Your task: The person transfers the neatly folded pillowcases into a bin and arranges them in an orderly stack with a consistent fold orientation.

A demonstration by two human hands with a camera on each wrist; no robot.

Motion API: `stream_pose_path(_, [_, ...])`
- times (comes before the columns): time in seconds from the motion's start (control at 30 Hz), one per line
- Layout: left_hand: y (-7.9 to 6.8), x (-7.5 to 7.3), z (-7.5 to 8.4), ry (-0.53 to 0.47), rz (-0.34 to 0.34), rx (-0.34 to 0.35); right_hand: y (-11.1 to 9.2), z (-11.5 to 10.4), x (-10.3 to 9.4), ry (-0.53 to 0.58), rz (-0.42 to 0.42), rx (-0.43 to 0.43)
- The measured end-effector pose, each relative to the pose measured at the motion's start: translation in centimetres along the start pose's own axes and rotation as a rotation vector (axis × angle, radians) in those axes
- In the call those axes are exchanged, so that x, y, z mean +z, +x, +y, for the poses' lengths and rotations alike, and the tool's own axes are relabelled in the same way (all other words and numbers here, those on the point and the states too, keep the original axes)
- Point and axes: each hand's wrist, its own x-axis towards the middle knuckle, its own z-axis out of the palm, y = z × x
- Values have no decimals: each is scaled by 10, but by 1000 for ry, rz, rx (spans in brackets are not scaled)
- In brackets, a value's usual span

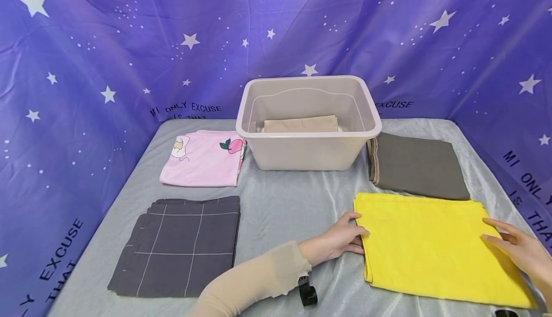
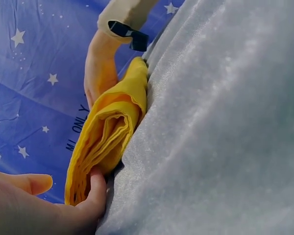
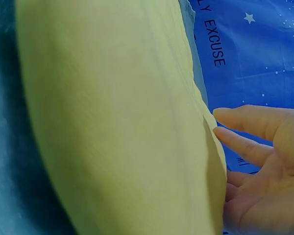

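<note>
The long beige fabric left sleeve [image 1: 252,278] ends raggedly; a small black strap piece [image 1: 308,294] shows below. The beige fabric right sleeve [image 2: 130,14] meets a blocky black band [image 2: 138,41].

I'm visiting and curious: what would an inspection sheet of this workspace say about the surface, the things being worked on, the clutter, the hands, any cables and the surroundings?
Surface: grey velvety cover, slightly wrinkled.
Job's things: yellow folded cloth, lying between the two hands.
Clutter: pink fruit-print cloth left of the plastic bin; dark grey checked cloth nearer; olive-grey cloth to the bin's right; beige cloth inside it.
Left grip: left hand touches the yellow cloth's folded edge.
Right grip: right hand touches the opposite edge.
Cables: nothing seen.
Surroundings: purple-blue star-printed curtain behind and on both sides, with lettering.
</note>
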Motion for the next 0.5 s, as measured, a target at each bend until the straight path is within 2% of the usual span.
stream_pose_path(0.3, [5, 5, -1, -9, 15, -16, -4, -3, 0, -9, -3, -6])
stream_pose_path(0.5, [6, 7, -1, -34, -9, -28, -6, -6, 0, 1, -5, 19])
